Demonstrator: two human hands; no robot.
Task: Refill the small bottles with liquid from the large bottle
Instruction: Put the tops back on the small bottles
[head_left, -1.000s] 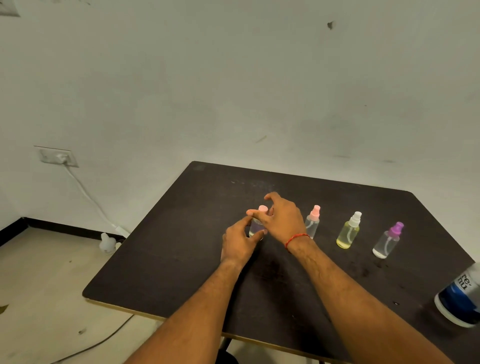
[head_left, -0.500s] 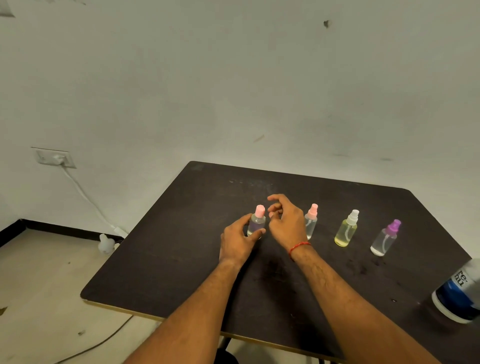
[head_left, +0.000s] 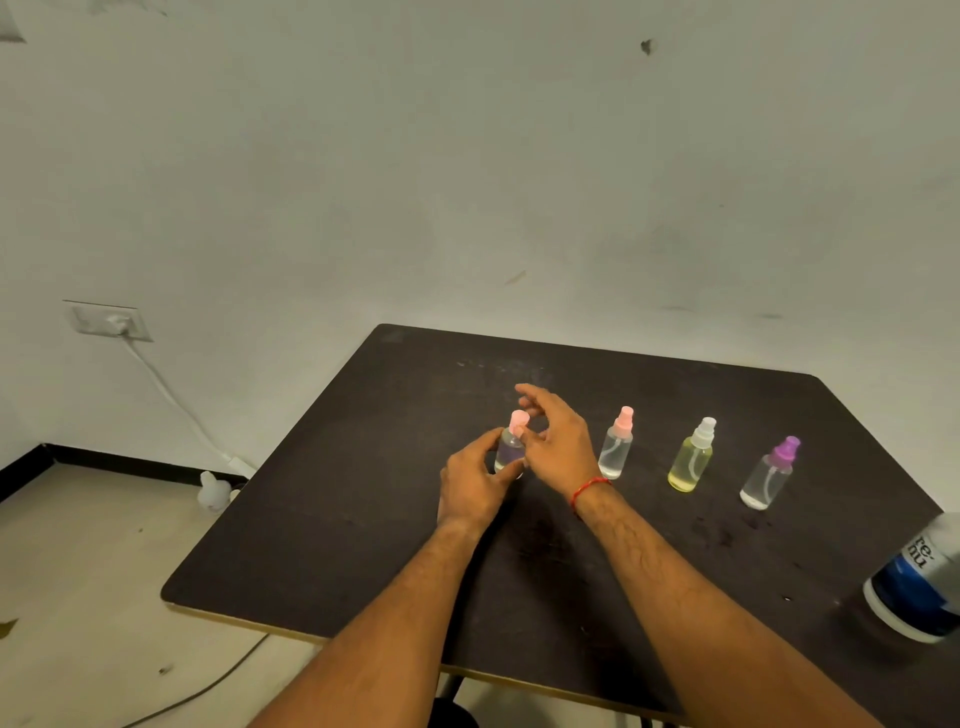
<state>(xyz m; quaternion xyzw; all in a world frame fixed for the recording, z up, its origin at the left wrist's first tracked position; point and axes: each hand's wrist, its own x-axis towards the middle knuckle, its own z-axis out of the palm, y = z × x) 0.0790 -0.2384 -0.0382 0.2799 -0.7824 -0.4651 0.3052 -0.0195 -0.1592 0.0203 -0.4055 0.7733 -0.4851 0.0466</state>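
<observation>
Four small spray bottles stand in a row on the dark table (head_left: 363, 519). My left hand (head_left: 472, 488) grips the leftmost one, a clear bottle with a pink cap (head_left: 511, 447), round its body. My right hand (head_left: 558, 441) hovers just right of that cap, its thumb close to the cap's base and its fingers spread loosely behind it. To the right stand a second pink-capped clear bottle (head_left: 615, 449), a white-capped bottle of yellow liquid (head_left: 691, 465) and a purple-capped clear bottle (head_left: 769, 478). The large white bottle with a blue label (head_left: 917, 587) is at the right edge, partly cut off.
The table's left and front edges drop to a light floor. A wall socket (head_left: 106, 319) feeds a white cable down to a white plug block (head_left: 213, 491) on the floor. A pale wall rises right behind the table.
My right hand let go of the pink cap, drew back, and has now come close to the cap again with fingers spread. My left hand kept its hold on the bottle.
</observation>
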